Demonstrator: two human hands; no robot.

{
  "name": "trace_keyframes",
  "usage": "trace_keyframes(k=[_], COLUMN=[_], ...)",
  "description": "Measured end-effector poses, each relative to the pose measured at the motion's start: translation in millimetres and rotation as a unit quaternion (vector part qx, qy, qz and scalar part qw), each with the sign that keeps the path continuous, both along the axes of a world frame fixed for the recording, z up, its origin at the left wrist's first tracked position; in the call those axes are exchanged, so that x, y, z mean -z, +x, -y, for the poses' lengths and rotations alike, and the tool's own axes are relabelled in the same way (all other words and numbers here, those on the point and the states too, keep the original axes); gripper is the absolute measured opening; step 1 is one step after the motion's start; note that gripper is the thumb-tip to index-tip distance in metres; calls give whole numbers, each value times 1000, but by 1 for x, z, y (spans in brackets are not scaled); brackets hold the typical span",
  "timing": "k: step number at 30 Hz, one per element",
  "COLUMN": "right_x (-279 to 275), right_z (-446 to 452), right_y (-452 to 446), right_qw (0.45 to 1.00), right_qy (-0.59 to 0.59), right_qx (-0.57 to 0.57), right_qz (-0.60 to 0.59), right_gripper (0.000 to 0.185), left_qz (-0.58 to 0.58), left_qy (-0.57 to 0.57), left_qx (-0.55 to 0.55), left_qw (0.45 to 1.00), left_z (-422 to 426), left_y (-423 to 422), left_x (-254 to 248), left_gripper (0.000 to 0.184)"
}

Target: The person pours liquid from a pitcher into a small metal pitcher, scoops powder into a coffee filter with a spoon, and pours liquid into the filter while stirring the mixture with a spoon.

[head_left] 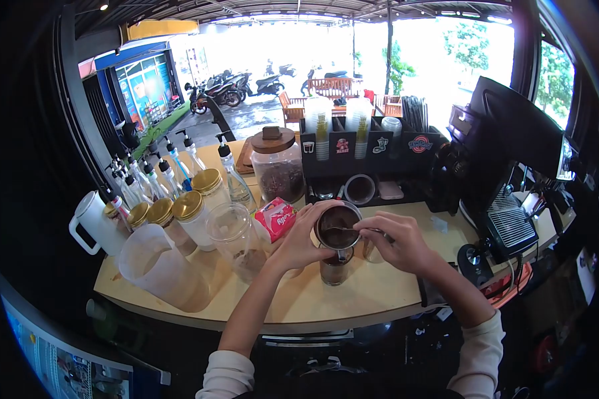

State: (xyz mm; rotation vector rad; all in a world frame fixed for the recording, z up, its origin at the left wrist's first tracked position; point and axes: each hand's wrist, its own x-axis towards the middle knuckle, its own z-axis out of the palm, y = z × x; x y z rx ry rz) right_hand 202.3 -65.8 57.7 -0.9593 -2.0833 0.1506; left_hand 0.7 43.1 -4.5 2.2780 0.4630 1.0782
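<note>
My left hand (298, 241) is wrapped round a metal cup (320, 233), which is tilted over a glass (334, 271) standing on the counter. Dark brown contents (340, 225) show inside the cup. A spoon (357, 229) reaches into it, its handle pinched in the fingers of my right hand (399, 245). Behind my right hand a small glass (373, 250) is partly hidden. Left of my left hand lie a red and pink packet (275, 219) and a clear jar (234, 239).
Gold-lidded jars (188, 207), pump bottles (227, 169), a white pitcher (93, 223) and a large translucent jug (160, 266) crowd the left. A wooden-lidded jar (276, 166) and a black cup rack (373, 149) stand behind. A coffee machine (506, 219) is at right.
</note>
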Motion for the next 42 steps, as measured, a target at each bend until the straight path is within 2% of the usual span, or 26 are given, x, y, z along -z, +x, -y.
trace_keyframes(k=[1,3,10,13,18,22,24,28,31,33,37,39,42], right_x=[4,13,26,27,27,20,18,19,15,15,14,15,21], right_z=[0,0,-3,-4,-2,-3,0,-3,-1,3,1,-3,-8], right_y=[1,2,6,8,7,11,12,11,7,0,5,5,8], right_qw=[1000,990,978,964,973,972,979,981,994,999,998,995,990], right_qy=[0,139,205,241,197,218,161,149,99,-17,-57,-42,-95], right_qx=[-2,4,6,22,-33,1,-32,-36,-5,-46,-25,3,-32], right_qz=[1,30,48,114,112,89,124,120,52,-6,-28,-86,-99], right_gripper=[20,22,32,36,37,35,34,35,26,14,8,8,9], left_qz=[1,20,16,24,8,26,21,-5,5,-4,5,0,-3], left_qy=[0,-18,-22,-49,-8,-21,-1,11,24,27,31,26,22], left_qx=[-2,6,2,18,18,40,30,17,25,8,5,13,1], left_qw=[1000,1000,1000,998,1000,999,999,1000,999,1000,1000,1000,1000], left_z=[0,0,6,7,9,7,3,7,7,7,8,9,10], left_y=[0,1,4,3,4,4,3,4,5,4,2,2,2], left_x=[1,2,1,2,0,0,1,-4,-5,-6,-5,-6,-7], left_gripper=[84,81,80,80,79,79,80,81,82,82,81,81,82])
